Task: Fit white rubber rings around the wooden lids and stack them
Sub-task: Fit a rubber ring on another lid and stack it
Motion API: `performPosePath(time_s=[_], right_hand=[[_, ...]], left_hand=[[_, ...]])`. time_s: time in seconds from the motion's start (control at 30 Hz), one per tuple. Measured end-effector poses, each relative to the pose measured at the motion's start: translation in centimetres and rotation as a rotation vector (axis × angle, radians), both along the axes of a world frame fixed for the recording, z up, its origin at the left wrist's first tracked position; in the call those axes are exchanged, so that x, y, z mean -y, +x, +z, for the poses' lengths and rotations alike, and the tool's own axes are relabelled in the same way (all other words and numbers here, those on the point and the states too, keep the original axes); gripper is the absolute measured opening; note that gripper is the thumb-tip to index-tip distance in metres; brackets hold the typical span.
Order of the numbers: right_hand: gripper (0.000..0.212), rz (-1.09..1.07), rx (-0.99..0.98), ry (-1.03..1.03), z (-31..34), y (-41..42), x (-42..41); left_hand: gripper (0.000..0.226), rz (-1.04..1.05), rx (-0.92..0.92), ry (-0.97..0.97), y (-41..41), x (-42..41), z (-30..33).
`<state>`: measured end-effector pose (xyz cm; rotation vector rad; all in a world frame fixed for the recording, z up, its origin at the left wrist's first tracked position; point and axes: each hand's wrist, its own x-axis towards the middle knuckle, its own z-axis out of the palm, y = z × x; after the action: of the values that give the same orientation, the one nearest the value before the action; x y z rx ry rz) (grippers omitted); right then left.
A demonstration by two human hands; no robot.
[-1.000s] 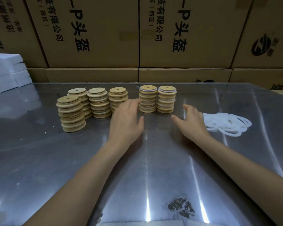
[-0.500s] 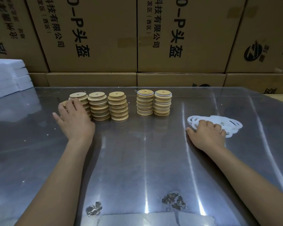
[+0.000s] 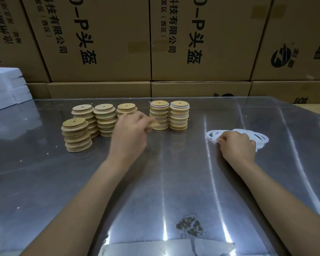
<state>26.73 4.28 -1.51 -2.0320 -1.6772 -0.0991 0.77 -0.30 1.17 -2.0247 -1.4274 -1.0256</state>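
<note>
Since half a second ago the left hand (image 3: 129,135) has swung from the leftmost stack toward the middle of the frame and now pinches a single wooden lid (image 3: 154,124) between thumb and fingers, blurred by motion, just in front of the ringed stacks; the right hand (image 3: 236,144) has stayed on the pile of white rings (image 3: 259,137) at centre right, fingers curled down on it, apparently pinching one ring at its left edge, though the hold itself is hard to make out. Judging by the white edges, two stacks (image 3: 169,115) above the frame's centre are already fitted with rings, while four stacks of bare lids (image 3: 92,122) at centre left still wait, so well under half the work looks done and the lid in hand seems the next to be fitted. Everything sits on a shiny metal table (image 3: 44,182) with streaked reflections and a dark worn patch near the bottom. Behind it, across the top of the frame, stand large cardboard boxes (image 3: 109,43) with black print, and a stack of white foam-like blocks (image 3: 6,85) sits at upper left
</note>
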Motion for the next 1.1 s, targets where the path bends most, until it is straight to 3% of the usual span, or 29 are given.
performPosePath(time_s=[0.13,0.27,0.57,0.7,0.87,1.1], right_hand=[[0.023,0.028,-0.022,0.053,0.0,-0.1,0.0],[0.029,0.091,-0.041,0.077,0.0,-0.5,0.0],[0.028,0.116,-0.065,0.005,-0.5,-0.4,-0.3],[0.018,0.12,-0.081,0.068,-0.4,-0.3,-0.5],[0.025,0.137,-0.147,0.095,-0.5,-0.1,-0.7],[0.012,0.348,-0.345,0.34,0.9,-2.5,0.7]], left_hand=[[0.023,-0.186,-0.111,-0.149,2.5,0.0,-1.5],[0.024,-0.261,-0.066,-0.243,2.8,-0.1,-2.3],[0.048,-0.301,0.015,-0.489,3.4,-0.2,-2.9],[0.047,-0.312,0.068,-0.503,3.5,-0.1,-3.0],[0.046,-0.281,0.111,-0.523,3.3,-0.3,-2.9],[0.09,-0.216,0.361,-0.755,3.3,-0.8,-3.6]])
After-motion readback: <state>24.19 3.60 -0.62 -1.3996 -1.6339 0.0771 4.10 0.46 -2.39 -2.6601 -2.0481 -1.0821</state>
